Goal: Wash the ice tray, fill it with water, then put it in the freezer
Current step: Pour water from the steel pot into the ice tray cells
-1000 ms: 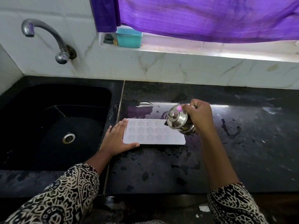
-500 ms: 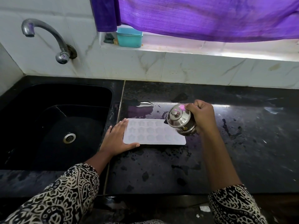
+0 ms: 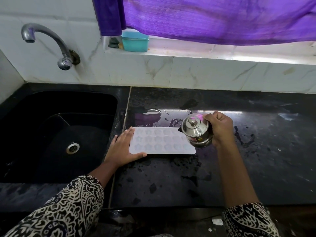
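Behind the table (image 3: 256, 159), a purple curtain (image 3: 213, 19) is hanging over the window ledge (image 3: 222, 54), where a teal box (image 3: 135, 42) is sitting beside some small dark bits I cannot make out. To my left a black sink (image 3: 25, 127) is lying sunk into the table with its steel drain (image 3: 73, 148) showing, and a curved metal tap (image 3: 49, 38) is reaching out from the tiled wall above it. Water (image 3: 164, 117) is pooling on the dark stone just behind the ice tray (image 3: 162, 141), and wet patches are darkening the stone in front of it.

The tray is lying flat on the table just right of the sink's edge, pale white, with rows of star-shaped cells; I cannot tell how full they are. I am resting my left hand (image 3: 122, 149) against its left end, fingers (image 3: 127, 134) straight and relaxed, thumb along the near edge. My right hand (image 3: 220, 128) is gripping a small lidded steel pot (image 3: 196, 131), fingers curled round it. The pot is tilting over the tray's right end and hiding that far corner.
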The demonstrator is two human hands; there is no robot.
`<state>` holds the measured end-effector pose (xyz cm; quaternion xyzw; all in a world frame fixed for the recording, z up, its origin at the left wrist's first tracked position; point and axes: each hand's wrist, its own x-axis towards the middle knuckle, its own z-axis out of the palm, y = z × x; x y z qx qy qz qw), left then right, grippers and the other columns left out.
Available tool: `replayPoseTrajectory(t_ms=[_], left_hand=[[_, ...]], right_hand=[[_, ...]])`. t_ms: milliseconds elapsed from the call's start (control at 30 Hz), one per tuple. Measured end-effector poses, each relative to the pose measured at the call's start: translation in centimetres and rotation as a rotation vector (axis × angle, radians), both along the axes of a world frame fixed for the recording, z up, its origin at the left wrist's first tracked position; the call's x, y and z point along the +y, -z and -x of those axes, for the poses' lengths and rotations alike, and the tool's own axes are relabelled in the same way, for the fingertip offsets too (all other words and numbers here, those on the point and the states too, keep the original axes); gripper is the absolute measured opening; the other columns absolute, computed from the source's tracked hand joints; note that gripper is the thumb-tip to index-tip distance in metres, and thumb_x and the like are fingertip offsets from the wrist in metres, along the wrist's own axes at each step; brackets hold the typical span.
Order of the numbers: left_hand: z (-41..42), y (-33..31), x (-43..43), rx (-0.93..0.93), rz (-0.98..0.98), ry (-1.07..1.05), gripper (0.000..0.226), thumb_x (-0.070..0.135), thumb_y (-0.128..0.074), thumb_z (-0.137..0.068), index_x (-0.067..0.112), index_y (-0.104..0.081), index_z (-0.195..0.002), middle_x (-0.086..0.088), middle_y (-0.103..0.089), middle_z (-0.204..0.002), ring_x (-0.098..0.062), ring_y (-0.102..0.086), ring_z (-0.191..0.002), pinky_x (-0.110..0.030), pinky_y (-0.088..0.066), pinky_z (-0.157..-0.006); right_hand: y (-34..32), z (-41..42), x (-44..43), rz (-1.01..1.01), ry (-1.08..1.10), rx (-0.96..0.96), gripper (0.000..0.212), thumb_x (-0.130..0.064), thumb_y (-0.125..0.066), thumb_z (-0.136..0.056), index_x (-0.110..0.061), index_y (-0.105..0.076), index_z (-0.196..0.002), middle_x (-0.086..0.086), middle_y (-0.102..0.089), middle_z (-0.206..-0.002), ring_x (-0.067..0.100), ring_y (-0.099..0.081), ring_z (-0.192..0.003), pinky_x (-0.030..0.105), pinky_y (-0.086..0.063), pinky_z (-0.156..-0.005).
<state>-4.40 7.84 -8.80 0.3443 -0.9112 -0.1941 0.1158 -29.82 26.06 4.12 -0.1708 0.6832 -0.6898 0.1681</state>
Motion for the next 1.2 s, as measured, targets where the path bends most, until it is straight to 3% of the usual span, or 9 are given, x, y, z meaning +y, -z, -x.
replayPoseTrajectory(t_ms=[167, 333, 467, 733, 900, 1067, 1200], left_hand=[[0.0, 0.0, 0.0, -0.001, -0.004, -0.003, 0.124, 0.094, -0.039, -0.056, 0.025, -0.014, -0.155, 0.009, -0.015, -0.162, -0.008, -0.016, -0.148, -0.043, -0.008, -0.12], [0.0, -0.1, 0.1, -0.005, 0.0, -0.007, 0.124, 0.095, -0.038, -0.055, 0.026, -0.014, -0.155, 0.01, -0.015, -0.162, -0.008, -0.016, -0.148, -0.042, -0.008, -0.12], [0.1, -0.1, 0.1, -0.008, 0.001, -0.005, 0.124, 0.095, -0.038, -0.056, 0.025, -0.014, -0.156, 0.009, -0.015, -0.162, -0.008, -0.016, -0.148, -0.043, -0.008, -0.12], [0.1, -0.2, 0.3, -0.011, 0.022, -0.003, 0.129, 0.1, -0.032, -0.052, 0.024, -0.016, -0.155, 0.008, -0.017, -0.162, -0.01, -0.019, -0.147, -0.045, -0.011, -0.12], [0.1, -0.2, 0.3, -0.014, 0.021, -0.006, 0.128, 0.098, -0.034, -0.053, 0.023, -0.016, -0.155, 0.008, -0.018, -0.162, -0.011, -0.02, -0.147, -0.046, -0.012, -0.12], [0.2, -0.2, 0.2, -0.017, 0.024, -0.009, 0.126, 0.096, -0.037, -0.054, 0.024, -0.016, -0.155, 0.009, -0.018, -0.162, -0.01, -0.019, -0.147, -0.044, -0.011, -0.12], [0.2, -0.3, 0.2, -0.016, 0.026, -0.007, 0.124, 0.094, -0.038, -0.055, 0.024, -0.016, -0.155, 0.008, -0.018, -0.162, -0.01, -0.02, -0.147, -0.045, -0.012, -0.12]], right_hand=[[0.1, -0.1, 0.5, -0.065, 0.019, 0.081, 0.038, -0.005, -0.066, -0.074, -0.018, -0.039, -0.05, -0.009, -0.038, -0.042, 0.006, -0.035, -0.042, 0.017, -0.034, -0.042], [0.4, 0.0, 0.8, -0.117, 0.036, 0.185, 0.036, -0.004, -0.066, -0.074, -0.014, -0.038, -0.053, 0.004, -0.036, -0.052, 0.015, -0.034, -0.052, 0.024, -0.031, -0.05], [0.8, 0.1, 1.1, -0.132, 0.031, 0.223, 0.037, -0.005, -0.068, -0.073, -0.014, -0.038, -0.053, -0.005, -0.033, -0.045, 0.007, -0.028, -0.042, 0.018, -0.028, -0.042], [1.3, 0.5, 1.2, -0.182, 0.004, 0.277, 0.03, -0.008, -0.067, -0.072, -0.013, -0.042, -0.056, -0.004, -0.031, -0.048, 0.013, -0.029, -0.048, 0.023, -0.027, -0.048], [1.4, 0.7, 1.1, -0.224, -0.007, 0.293, 0.037, -0.01, -0.068, -0.073, -0.017, -0.039, -0.052, -0.013, -0.035, -0.038, 0.002, -0.03, -0.038, 0.015, -0.029, -0.038], [1.3, 0.7, 1.0, -0.227, -0.019, 0.329, 0.04, -0.009, -0.068, -0.075, -0.019, -0.037, -0.051, -0.015, -0.038, -0.036, 0.001, -0.033, -0.035, 0.009, -0.026, -0.036], [1.4, 0.7, 0.9, -0.251, -0.03, 0.339, 0.039, -0.012, -0.069, -0.074, -0.019, -0.039, -0.051, -0.016, -0.038, -0.036, 0.0, -0.033, -0.035, 0.014, -0.03, -0.038]])
